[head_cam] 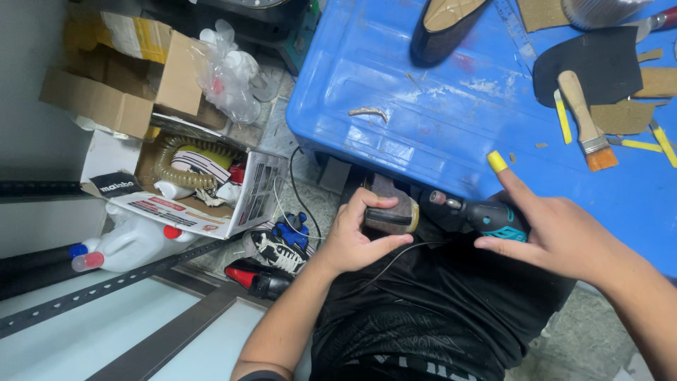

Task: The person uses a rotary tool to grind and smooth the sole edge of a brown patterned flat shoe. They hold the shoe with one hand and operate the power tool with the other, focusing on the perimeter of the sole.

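Note:
My left hand (pixel 355 236) grips a dark shoe heel block (pixel 390 210) with a tan sole edge, held over my lap. My right hand (pixel 553 233) holds a small teal and black rotary tool (pixel 486 214), whose metal tip points left and sits right beside the heel block. The right index finger sticks up and wears a yellow cap (pixel 496 161). A thin black cord (pixel 395 257) runs from the tool across my black clothing.
A blue plastic lid (pixel 423 106) serves as a work surface, bearing a black flat shoe (pixel 441 28), a brush (pixel 589 120), a black sole piece (pixel 599 63) and leather scraps. On the floor at left stand open cardboard boxes (pixel 176 183), a white jug (pixel 130 243) and a sneaker (pixel 278 247).

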